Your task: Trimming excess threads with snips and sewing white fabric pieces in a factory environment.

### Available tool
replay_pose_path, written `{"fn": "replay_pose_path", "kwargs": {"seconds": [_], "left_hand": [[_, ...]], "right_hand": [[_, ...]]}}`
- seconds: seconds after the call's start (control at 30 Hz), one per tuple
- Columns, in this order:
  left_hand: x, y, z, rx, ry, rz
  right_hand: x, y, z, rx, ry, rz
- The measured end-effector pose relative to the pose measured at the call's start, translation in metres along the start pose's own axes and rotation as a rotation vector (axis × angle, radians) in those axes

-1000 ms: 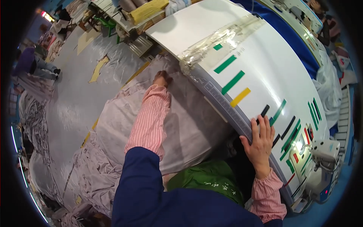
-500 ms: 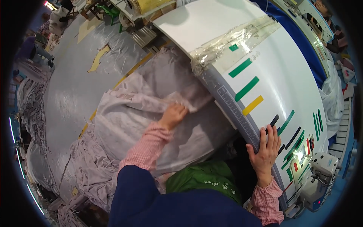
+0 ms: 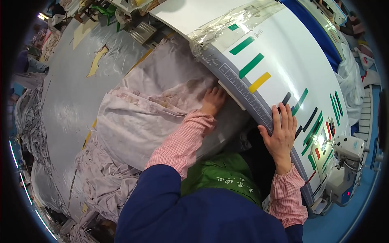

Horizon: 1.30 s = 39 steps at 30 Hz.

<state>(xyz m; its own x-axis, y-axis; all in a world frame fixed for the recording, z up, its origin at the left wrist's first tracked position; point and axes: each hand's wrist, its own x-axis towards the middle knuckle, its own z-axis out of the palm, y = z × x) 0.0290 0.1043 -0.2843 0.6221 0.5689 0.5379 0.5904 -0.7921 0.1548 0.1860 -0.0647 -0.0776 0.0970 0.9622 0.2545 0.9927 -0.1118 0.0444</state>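
Note:
My left hand (image 3: 212,102) is over the large pale grey fabric (image 3: 129,117), just short of the table's near edge. Its fingers are curled down into the cloth, with the fingertips hidden. The fabric drapes in folds over the area left of the table and beside my lap, wrinkled around my wrist. My right hand (image 3: 281,137) lies flat on the white tabletop (image 3: 283,60) near its edge, fingers stretched and thumb apart, holding nothing. Close by its fingertips is a dark tape strip (image 3: 286,98).
A printed ruler strip (image 3: 247,92) runs along the table edge, beside green and yellow tape marks (image 3: 259,82). A sewing machine (image 3: 347,149) with a lit lamp stands at the right. Heaped fabric (image 3: 103,174) lies lower left. Clear plastic tape (image 3: 227,28) covers part of the table.
My left hand has moved right and away from me, toward the table edge, leaving a wrinkled stretch of fabric more exposed. My right hand stays on the tabletop. The whole view has shifted slightly.

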Motion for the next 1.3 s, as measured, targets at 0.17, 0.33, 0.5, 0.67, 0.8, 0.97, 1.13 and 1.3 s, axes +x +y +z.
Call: {"fn": "replay_pose_path", "kwargs": {"seconds": [0.17, 0.33, 0.5, 0.67, 0.8, 0.97, 1.13, 1.3], "left_hand": [[0.005, 0.040, -0.056, -0.151, -0.554, -0.221], [-0.030, 0.048, -0.164, -0.894, -0.561, -0.231], [-0.040, 0.047, -0.218, -1.131, -0.651, -0.352], [-0.034, 0.049, -0.236, -1.083, -0.692, -0.079], [-0.022, 0.045, -0.250, -0.915, -0.568, -0.067], [-0.008, 0.043, -0.251, -0.639, -0.359, 0.107], [-0.026, 0.049, -0.230, -0.414, -0.048, 0.271], [-0.057, 0.056, -0.216, -0.422, -0.064, 0.210]], "right_hand": [[-0.008, -0.003, -0.011, 0.073, 0.032, -0.004], [-0.039, -0.026, -0.016, 0.545, -0.028, -0.237], [-0.052, -0.048, 0.014, 0.963, -0.199, -0.138], [-0.057, -0.061, 0.024, 1.203, -0.489, -0.261], [-0.066, -0.035, 0.012, 1.006, -0.430, -0.160], [-0.091, 0.003, -0.001, 0.969, -0.292, -0.005], [-0.118, -0.016, -0.005, 1.086, 0.320, -0.035], [-0.130, -0.032, -0.011, 1.172, 0.307, -0.027]]}}
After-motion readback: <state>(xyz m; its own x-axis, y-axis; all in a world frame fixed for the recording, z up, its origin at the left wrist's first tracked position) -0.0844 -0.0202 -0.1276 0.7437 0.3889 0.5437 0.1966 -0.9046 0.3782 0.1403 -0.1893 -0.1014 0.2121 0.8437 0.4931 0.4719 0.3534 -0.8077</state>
